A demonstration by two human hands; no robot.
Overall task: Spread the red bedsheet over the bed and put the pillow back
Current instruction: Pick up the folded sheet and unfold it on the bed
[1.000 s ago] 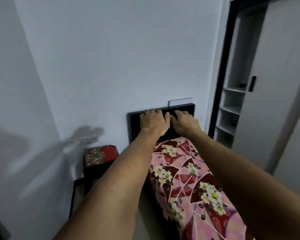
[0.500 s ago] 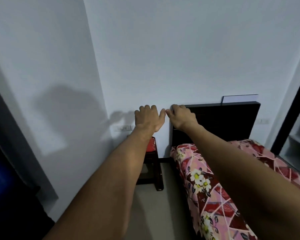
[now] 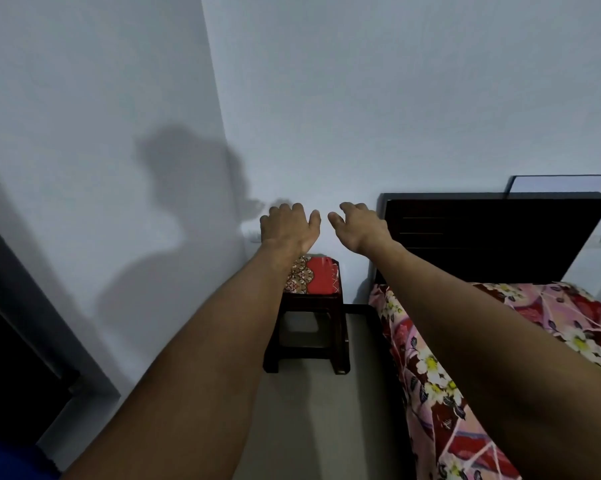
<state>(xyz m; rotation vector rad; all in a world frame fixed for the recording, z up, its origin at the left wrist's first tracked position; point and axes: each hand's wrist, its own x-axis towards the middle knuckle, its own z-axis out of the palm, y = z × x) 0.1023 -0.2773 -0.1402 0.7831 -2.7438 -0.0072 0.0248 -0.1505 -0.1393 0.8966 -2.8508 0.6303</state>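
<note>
The red and pink flowered bedsheet [image 3: 427, 368] lies over the bed at the lower right, its edge hanging down the bed's left side. A red patterned pillow [image 3: 314, 279] rests on a dark wooden stool [image 3: 307, 337] left of the bed. Both my arms stretch forward. My left hand [image 3: 287, 226] hovers above the pillow, fingers spread, holding nothing. My right hand [image 3: 356, 225] is beside it, just left of the black headboard [image 3: 493, 233], fingers loosely curled and empty.
White walls meet in a corner ahead, with a switch strip [image 3: 252, 235] behind my left hand. A pale floor strip [image 3: 327, 417] runs between stool and bed. A dark door frame [image 3: 32, 341] stands at the left. A white board [image 3: 559, 183] rises behind the headboard.
The view has swung left, away from the headboard and wardrobe. My hands have left the headboard top and now hang apart in the air above the stool and pillow.
</note>
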